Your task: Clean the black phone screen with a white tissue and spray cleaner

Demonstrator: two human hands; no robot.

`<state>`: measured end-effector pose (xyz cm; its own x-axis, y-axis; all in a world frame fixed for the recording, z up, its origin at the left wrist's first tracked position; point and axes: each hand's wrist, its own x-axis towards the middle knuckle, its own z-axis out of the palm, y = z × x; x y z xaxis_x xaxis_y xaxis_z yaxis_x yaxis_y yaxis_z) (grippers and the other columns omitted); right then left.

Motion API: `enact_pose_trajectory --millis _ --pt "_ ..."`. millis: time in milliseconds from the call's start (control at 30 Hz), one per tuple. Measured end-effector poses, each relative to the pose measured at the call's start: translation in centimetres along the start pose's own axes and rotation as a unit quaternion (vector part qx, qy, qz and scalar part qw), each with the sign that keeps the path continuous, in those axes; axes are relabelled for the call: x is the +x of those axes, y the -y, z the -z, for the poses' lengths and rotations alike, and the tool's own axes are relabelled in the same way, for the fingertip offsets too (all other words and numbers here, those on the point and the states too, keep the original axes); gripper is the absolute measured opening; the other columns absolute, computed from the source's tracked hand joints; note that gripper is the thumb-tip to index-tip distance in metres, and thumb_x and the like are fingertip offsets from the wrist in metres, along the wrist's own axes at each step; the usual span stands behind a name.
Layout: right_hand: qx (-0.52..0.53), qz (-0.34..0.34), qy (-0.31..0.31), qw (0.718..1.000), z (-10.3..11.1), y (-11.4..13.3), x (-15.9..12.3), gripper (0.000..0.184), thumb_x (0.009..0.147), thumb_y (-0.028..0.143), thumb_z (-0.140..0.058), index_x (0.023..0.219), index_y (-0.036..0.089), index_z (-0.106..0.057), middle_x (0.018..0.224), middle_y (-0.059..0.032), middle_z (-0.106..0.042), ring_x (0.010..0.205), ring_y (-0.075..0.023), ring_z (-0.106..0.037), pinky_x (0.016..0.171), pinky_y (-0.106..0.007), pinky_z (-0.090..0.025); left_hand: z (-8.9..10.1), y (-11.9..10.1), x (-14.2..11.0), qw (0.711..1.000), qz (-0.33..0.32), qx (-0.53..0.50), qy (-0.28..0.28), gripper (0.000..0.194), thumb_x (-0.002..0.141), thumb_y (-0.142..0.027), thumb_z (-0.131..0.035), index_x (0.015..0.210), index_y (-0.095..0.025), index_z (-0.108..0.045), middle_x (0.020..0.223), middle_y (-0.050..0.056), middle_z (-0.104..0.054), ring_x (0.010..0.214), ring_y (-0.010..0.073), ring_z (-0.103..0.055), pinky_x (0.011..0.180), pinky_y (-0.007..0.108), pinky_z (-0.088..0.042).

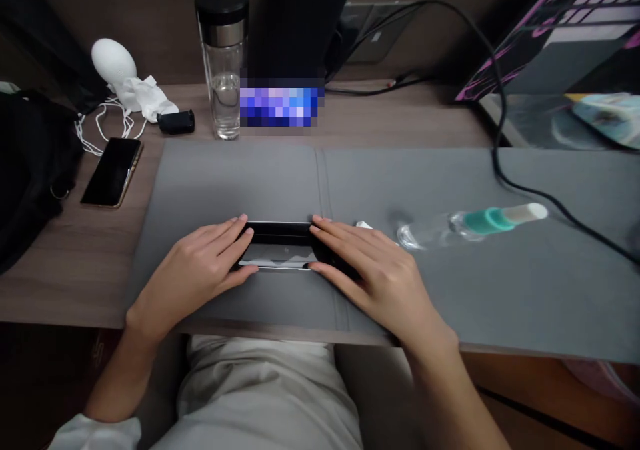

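Since both of them are on that long black thing, what is each hand doing?

The left hand (195,267) is closed around the thing's left end, with its fingers over the far edge and its thumb along the near edge. The right hand (375,277) holds the right end the same way.

And the thing itself?

It's a flat black case (277,233) with a glossy, reflective face. It lies lengthwise between the hands on a grey desk mat (225,183), closer to the mat's front edge. I can't tell what kind of case it is.

What's nearest beyond that?

A small white scrap (364,225) sits just past the right hand's fingers. Beside it, a clear plastic bottle (470,227) with a teal ring and white cap lies on its side on the mat. A black cable (540,200) runs across the mat's right side.

Further out?

On the wooden desk (75,270) beyond the mat, there's a glass bottle (223,103) with a black lid, holding water. To its left are a phone (111,172) lying face up, tangled white earphones (103,130) and a small black pouch (176,122). A black bag (30,177) sits at the desk's left edge.
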<state>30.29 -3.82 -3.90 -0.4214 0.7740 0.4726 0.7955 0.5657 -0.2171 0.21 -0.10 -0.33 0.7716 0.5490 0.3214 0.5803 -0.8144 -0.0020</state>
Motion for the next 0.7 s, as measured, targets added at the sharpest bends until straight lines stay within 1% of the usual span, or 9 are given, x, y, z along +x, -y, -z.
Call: enact_pose_trajectory --millis 100,167,200,300,400,500,700 --pt "-0.016 0.009 -0.004 1.0 -0.12 0.13 -0.05 0.046 0.103 0.034 -0.07 0.145 0.018 -0.062 0.144 -0.0141 -0.072 0.127 -0.0291 -0.073 0.103 -0.044 -0.059 0.13 0.13 -0.03 1.0 -0.004 -0.009 0.014 0.038 0.11 -0.028 -0.054 0.137 -0.004 -0.067 0.148 0.022 -0.067 0.13 0.0309 -0.072 0.11 0.046 -0.061" --pt "-0.025 0.016 -0.011 0.999 -0.21 0.24 -0.11 0.049 0.102 0.033 -0.071 0.148 0.016 -0.061 0.144 -0.0153 -0.071 0.128 -0.0299 -0.073 0.104 -0.044 -0.059 0.17 0.2 -0.1 1.0 -0.002 -0.011 0.012 0.036 0.109 -0.024 -0.054 0.137 -0.005 -0.067 0.149 0.02 -0.067 0.131 0.0295 -0.072 0.111 0.044 -0.06" --pt "-0.027 0.019 -0.012 0.999 -0.23 0.3 -0.12 0.051 0.102 0.032 -0.07 0.149 0.016 -0.059 0.145 -0.0157 -0.071 0.128 -0.0301 -0.072 0.104 -0.044 -0.06 0.18 0.23 -0.14 1.0 0.001 -0.013 0.015 0.037 0.109 -0.023 -0.055 0.139 -0.004 -0.066 0.15 0.02 -0.066 0.132 0.0301 -0.071 0.112 0.045 -0.06" --pt "-0.037 0.029 -0.009 0.999 -0.21 0.42 -0.09 0.053 0.102 0.032 -0.07 0.151 0.015 -0.058 0.146 -0.0169 -0.07 0.128 -0.03 -0.073 0.103 -0.043 -0.06 0.19 0.29 -0.3 1.0 0.006 -0.017 0.023 0.04 0.107 -0.022 -0.056 0.141 -0.005 -0.064 0.152 0.02 -0.064 0.132 0.0303 -0.071 0.112 0.045 -0.06" --pt "-0.05 0.038 -0.011 0.998 -0.11 0.52 0.05 0.049 0.103 0.032 -0.07 0.146 0.012 -0.06 0.143 -0.0182 -0.071 0.126 -0.0299 -0.073 0.101 -0.043 -0.061 0.21 0.33 -0.39 0.999 0.011 -0.019 0.024 0.041 0.105 -0.02 -0.056 0.144 -0.008 -0.063 0.153 0.018 -0.063 0.134 0.0291 -0.07 0.114 0.044 -0.059" --pt "-0.055 0.038 -0.015 0.998 -0.07 0.58 0.16 0.046 0.103 0.032 -0.07 0.142 0.009 -0.062 0.142 -0.0191 -0.072 0.126 -0.0301 -0.073 0.101 -0.042 -0.061 0.19 0.35 -0.39 1.0 0.008 -0.016 0.021 0.04 0.105 -0.02 -0.055 0.142 -0.008 -0.064 0.152 0.019 -0.064 0.133 0.0293 -0.071 0.113 0.044 -0.059" --pt "-0.062 0.048 -0.01 0.997 -0.2 0.59 0.11 0.052 0.101 0.032 -0.072 0.145 0.007 -0.059 0.142 -0.0221 -0.071 0.126 -0.0332 -0.073 0.099 -0.045 -0.062 0.09 0.34 -0.23 1.0 -0.003 -0.006 0.011 0.039 0.103 -0.019 -0.058 0.139 -0.007 -0.066 0.15 0.019 -0.066 0.131 0.0297 -0.072 0.111 0.044 -0.06"
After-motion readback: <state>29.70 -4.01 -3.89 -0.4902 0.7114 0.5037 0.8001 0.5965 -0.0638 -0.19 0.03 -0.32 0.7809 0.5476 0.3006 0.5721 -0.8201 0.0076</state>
